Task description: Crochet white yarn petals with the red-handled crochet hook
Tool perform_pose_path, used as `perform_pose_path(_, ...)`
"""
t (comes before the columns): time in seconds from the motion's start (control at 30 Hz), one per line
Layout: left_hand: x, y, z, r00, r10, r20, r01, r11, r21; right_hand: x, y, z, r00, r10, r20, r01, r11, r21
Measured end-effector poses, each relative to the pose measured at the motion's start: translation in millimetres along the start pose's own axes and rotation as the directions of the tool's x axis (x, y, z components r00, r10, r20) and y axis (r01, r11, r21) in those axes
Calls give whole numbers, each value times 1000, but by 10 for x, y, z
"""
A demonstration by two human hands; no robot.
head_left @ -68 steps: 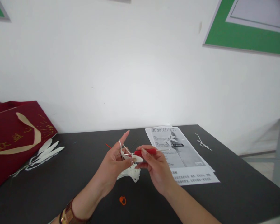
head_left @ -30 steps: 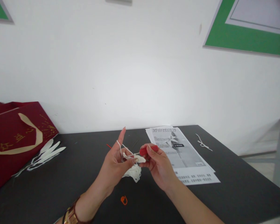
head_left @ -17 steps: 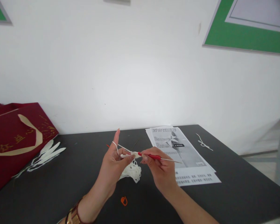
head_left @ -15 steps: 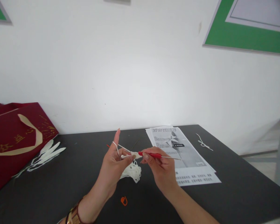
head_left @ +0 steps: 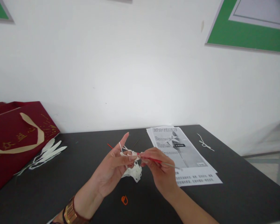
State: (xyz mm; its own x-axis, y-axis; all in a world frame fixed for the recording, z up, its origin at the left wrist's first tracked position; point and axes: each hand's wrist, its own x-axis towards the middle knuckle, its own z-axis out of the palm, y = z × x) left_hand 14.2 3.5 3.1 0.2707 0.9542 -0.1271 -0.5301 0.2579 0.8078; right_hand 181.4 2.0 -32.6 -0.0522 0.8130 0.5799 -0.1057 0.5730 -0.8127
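Note:
My left hand [head_left: 116,161] pinches a small piece of white crochet work [head_left: 133,154] between thumb and fingers. White yarn [head_left: 121,147] loops over its raised index finger. In my right hand [head_left: 160,165] is a crochet hook [head_left: 158,160] with a red grip and a metal shaft that sticks out past the hand to the right. The hook's working tip is at the crochet work, hidden by fingers and yarn. Below the hands, a loose bundle of white yarn [head_left: 134,172] lies on the black table [head_left: 102,202].
An orange stitch marker [head_left: 124,200] lies near the front. At left, white crocheted petals [head_left: 50,153] lie beside a dark red gift bag [head_left: 16,137]. Printed sheets [head_left: 191,155] are right of the hands, with a tied bit of yarn [head_left: 204,143] beyond. A white wall [head_left: 130,77] stands behind.
My left hand has turned, its index finger tilting to the right and lower. My right hand has tipped the hook, its shaft end now lower. The yarn loop sits closer to the work.

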Motion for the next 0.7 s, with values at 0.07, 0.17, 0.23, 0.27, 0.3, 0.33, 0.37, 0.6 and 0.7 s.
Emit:
perform_pose_path(0.07,-36,46,15,1000,-11,17,11,999,47,45,-1,45,967,252,-38,-231,929,289)
perform_pose_path(0.17,-93,86,49,1000,2,6,-2,995,105,86,5,80,883,469,39,-413,734,539)
perform_pose_path(0.23,-117,92,69,999,33,-11,-31,990,135,97,6,76,853,518,65,-452,671,587)
perform_pose_path(0.27,-123,90,75,999,40,-13,-38,988,147,101,3,68,847,527,67,-457,659,598)
perform_pose_path(0.3,-126,87,79,999,40,-11,-38,987,155,106,0,59,845,530,68,-457,652,604)
perform_pose_path(0.33,-126,85,81,999,35,-9,-33,987,156,111,-4,50,846,528,71,-456,648,610)
perform_pose_path(0.37,-126,83,81,1000,28,-8,-26,988,155,117,-7,40,847,526,78,-456,643,615)
perform_pose_path(0.6,-156,104,73,997,-65,39,58,986,156,174,-26,-42,848,507,154,-483,620,618)
perform_pose_path(0.7,-166,106,70,993,-103,61,90,979,185,202,-47,-95,860,479,177,-479,636,605)
